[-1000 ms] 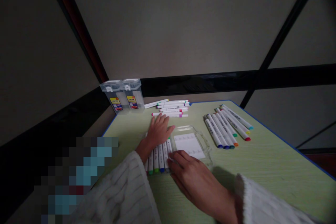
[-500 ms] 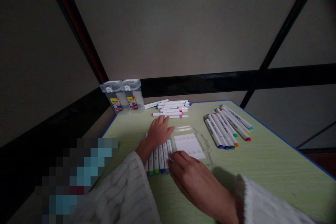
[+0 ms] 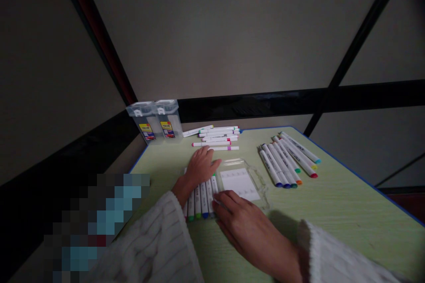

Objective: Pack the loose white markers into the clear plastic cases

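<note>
Dim light falls on a blue-edged, pale green table [image 3: 332, 212] standing before greyish wall panels [image 3: 232, 44] crossed by glossy black bands [image 3: 265, 105].

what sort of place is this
Probably a desk corner in a home or small room: a small table against plain panelled walls, with loose markers and two clear plastic cases.

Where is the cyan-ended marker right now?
In the head view, the cyan-ended marker lies toward the right of the table, rightmost of all, beside the yellow-ended marker.
</note>
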Available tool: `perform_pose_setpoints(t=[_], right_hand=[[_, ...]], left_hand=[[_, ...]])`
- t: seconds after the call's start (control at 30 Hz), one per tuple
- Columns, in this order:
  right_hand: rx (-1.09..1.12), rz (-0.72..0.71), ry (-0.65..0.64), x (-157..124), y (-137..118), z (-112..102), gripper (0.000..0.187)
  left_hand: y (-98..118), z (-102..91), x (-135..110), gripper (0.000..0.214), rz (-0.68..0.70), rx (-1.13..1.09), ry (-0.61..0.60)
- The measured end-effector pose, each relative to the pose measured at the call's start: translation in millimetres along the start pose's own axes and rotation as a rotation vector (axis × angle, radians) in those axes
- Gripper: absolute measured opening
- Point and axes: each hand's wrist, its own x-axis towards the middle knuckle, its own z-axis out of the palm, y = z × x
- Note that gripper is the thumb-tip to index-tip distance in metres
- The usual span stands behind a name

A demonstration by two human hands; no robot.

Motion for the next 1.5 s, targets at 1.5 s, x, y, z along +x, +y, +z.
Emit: perform_pose_setpoints(t=[1.5], right_hand=[[0.023, -0.006, -0.003, -1.7, 1.7, 1.4, 0.019]], left_hand=[[-2.8, 6.8, 1.9, 0.024, 0.004, -0.095, 0.055]])
